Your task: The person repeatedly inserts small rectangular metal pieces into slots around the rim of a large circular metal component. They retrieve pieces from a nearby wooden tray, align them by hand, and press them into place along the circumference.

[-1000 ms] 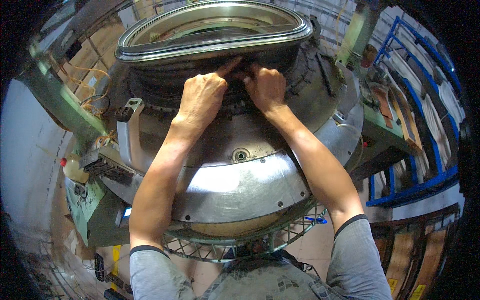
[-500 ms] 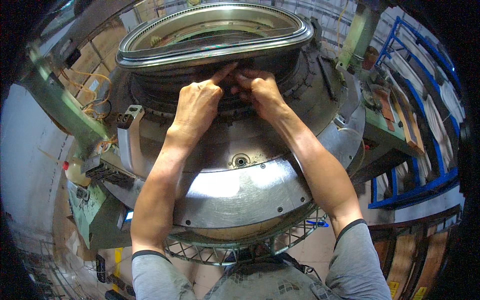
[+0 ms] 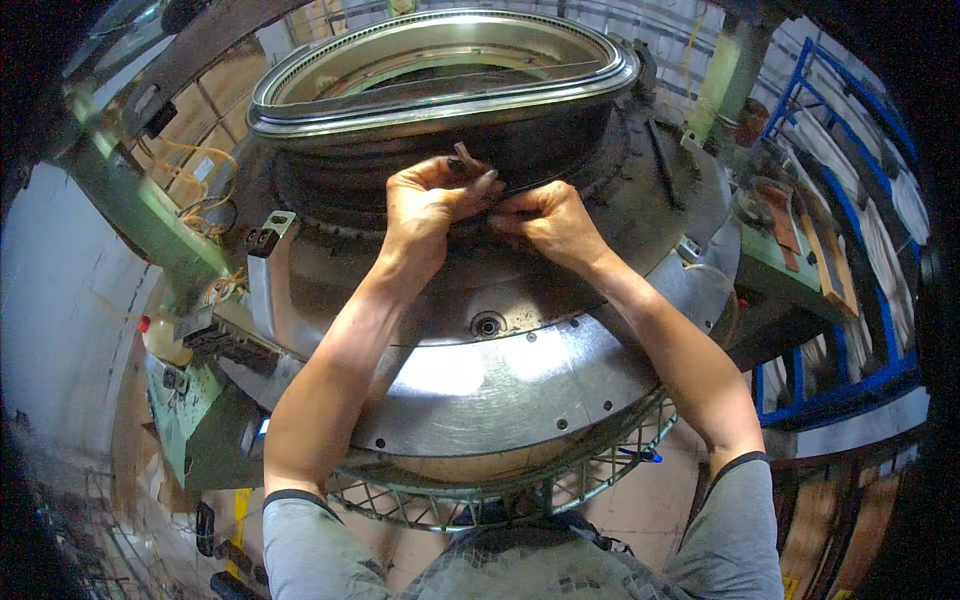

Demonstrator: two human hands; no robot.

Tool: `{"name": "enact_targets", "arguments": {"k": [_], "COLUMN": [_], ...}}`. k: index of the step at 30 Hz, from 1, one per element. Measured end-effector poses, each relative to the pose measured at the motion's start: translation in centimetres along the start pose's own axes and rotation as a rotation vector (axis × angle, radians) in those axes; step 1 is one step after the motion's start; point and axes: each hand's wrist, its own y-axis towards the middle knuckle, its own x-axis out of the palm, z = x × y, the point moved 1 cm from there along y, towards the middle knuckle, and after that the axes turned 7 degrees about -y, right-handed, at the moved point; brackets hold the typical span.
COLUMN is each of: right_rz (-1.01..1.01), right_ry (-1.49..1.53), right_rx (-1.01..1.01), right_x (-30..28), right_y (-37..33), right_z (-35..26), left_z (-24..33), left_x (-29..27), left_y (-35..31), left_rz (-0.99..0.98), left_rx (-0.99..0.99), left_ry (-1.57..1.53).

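Note:
In front of the dark drum wall of a large round metal machine (image 3: pixel 500 360), both my hands are raised close together. My left hand (image 3: pixel 425 200) is closed in a pinch around a small, pale, flat piece (image 3: pixel 463 153) that sticks up past the fingertips; its exact kind is too small to tell. Just to the right and slightly lower, my right hand (image 3: pixel 550 222) has its thumb and fingers pressed together near the left fingertips. Whatever lies between them, if anything, is hidden. Above the hands sits the machine's shiny grooved ring (image 3: pixel 450 112).
Green posts (image 3: pixel 150 215) flank the machine on both sides. A metal bracket (image 3: pixel 265 270) rises at the left of its plate. To the right stand a side table with a wooden piece (image 3: pixel 825 260) and a blue rack (image 3: pixel 850 395). A bottle with a red cap (image 3: pixel 165 340) is at left.
Both hands have drawn back from under the ring toward me. My left hand, earlier pointing a finger inward, is now pinched around the small pale piece. The view has shifted slightly.

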Motion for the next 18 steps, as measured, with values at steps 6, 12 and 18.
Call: {"name": "enact_targets", "arguments": {"k": [6, 12, 18], "right_rz": [-0.157, 0.079, 0.196], "right_ry": [0.073, 0.042, -0.209], "right_rx": [0.12, 0.045, -0.11], "right_x": [-0.8, -0.6, -1.0], "right_y": [-0.7, -1.7, -1.7], "right_z": [2.1, 3.6, 4.4], "left_z": [-2.1, -2.4, -3.2], "left_x": [-0.3, 0.3, 1.5], "left_y": [0.5, -0.3, -1.7], "left_rz": [0.003, 0.046, -0.059], "left_rx": [-0.137, 0.209, 0.653], "left_ry": [-0.076, 0.532, 1.329]}}
